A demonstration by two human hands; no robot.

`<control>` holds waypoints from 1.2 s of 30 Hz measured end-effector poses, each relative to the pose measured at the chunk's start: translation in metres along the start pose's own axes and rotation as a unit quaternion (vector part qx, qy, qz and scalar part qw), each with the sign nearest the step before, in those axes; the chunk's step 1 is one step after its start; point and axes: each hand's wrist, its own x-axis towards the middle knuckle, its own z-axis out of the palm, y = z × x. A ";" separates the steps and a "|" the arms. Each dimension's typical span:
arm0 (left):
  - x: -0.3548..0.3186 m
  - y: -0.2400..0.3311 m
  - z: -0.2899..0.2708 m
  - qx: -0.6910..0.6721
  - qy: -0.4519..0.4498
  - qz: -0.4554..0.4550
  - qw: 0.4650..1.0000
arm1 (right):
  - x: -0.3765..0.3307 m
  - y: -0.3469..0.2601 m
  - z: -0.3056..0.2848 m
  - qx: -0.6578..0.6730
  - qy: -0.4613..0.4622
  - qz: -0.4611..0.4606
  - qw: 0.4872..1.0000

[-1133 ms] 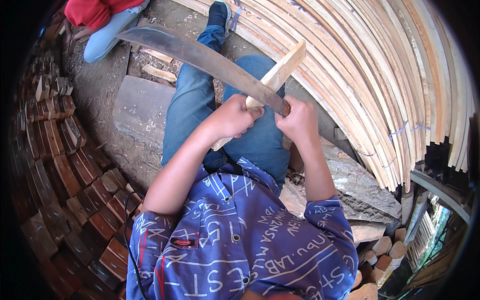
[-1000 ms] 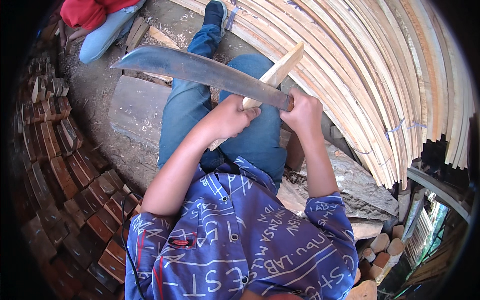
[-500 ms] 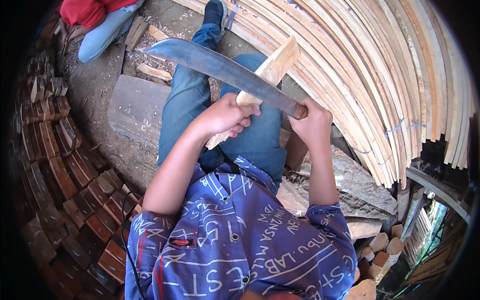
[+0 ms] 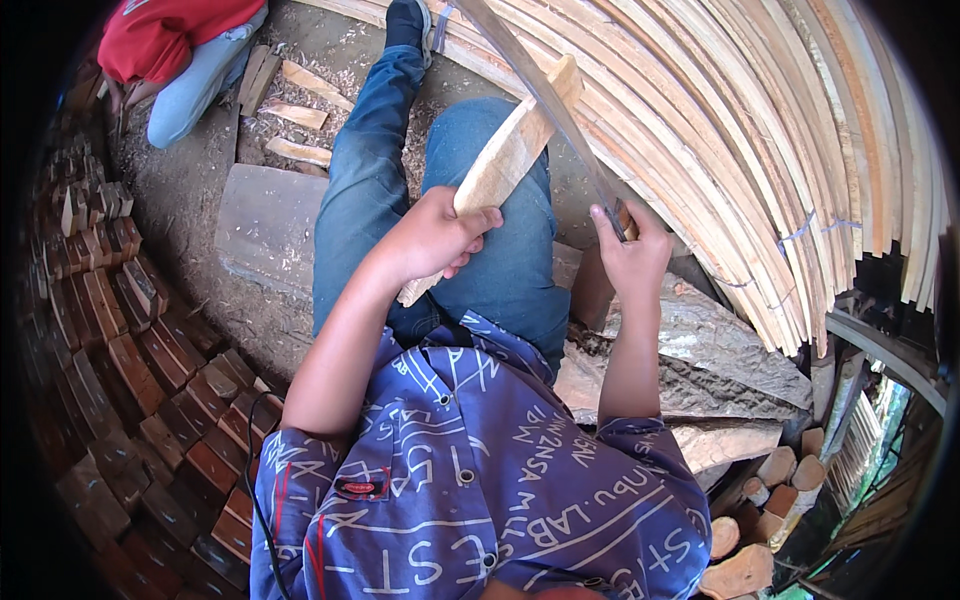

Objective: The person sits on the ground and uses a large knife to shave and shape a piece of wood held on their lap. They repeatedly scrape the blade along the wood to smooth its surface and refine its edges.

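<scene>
My left hand (image 4: 440, 238) is closed round the lower part of a pale piece of wood (image 4: 510, 150), which slants up and to the right above my thighs. A short end of the wood sticks out below my fist. In my right hand (image 4: 636, 250) is the short wooden handle of a machete (image 4: 545, 95). Its long dark blade runs from my hand up and to the left, past the right side of the wood's upper end. The blade's tip runs out of the picture at the top. Whether blade and wood touch, I cannot tell.
Long bundled wooden strips (image 4: 720, 140) curve along the right. Stacked dark wood blocks (image 4: 150, 400) fill the left. A flat board (image 4: 265, 225) and wood offcuts (image 4: 300, 113) lie on the ground. A person in a red top (image 4: 165, 40) crouches at upper left. Cut logs (image 4: 775, 480) are piled at lower right.
The machete has swung from lying across the wood, tip left, to pointing steeply upward on its right side. My right hand has turned with it. The wood has shifted slightly left.
</scene>
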 end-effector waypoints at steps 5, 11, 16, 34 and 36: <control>0.001 -0.004 0.003 0.049 0.032 0.037 0.998 | 0.001 -0.013 0.016 0.161 -0.070 0.060 0.983; -0.003 0.005 0.007 0.094 0.068 0.029 0.993 | 0.026 -0.023 0.009 0.072 -0.069 -0.050 0.994; -0.002 -0.013 0.016 0.218 0.162 0.173 0.947 | 0.050 -0.037 -0.001 -0.005 -0.077 -0.162 0.984; -0.014 0.000 0.026 0.329 0.194 0.158 0.911 | 0.075 0.031 -0.020 -0.145 -0.015 -0.326 0.934; -0.014 0.001 0.026 0.337 0.196 0.161 0.907 | 0.078 0.035 -0.025 -0.156 -0.028 -0.292 0.943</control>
